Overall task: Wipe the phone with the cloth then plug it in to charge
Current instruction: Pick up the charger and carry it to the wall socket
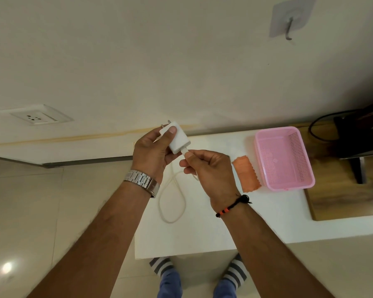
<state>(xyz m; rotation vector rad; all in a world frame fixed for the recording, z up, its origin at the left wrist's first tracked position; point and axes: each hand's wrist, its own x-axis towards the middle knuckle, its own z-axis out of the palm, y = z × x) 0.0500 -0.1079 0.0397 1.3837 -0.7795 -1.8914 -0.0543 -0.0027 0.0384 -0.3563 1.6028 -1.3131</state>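
left hand (152,155) – fingers grip blocky white charger (177,139) | right hand (209,169) – fingers pinch smooth cable (172,203) plug

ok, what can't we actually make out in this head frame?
- Phone: nowhere in the head view; whether it is wiped cannot be told.
- Cable: its far end runs behind the right hand, so its plug is hidden.
- Charger adapter: partly covered by the left hand; whether the cable is fully seated cannot be told.
- Dark object at right: cut off by the frame edge, unidentifiable.
- Wall socket: switch state too small to read.
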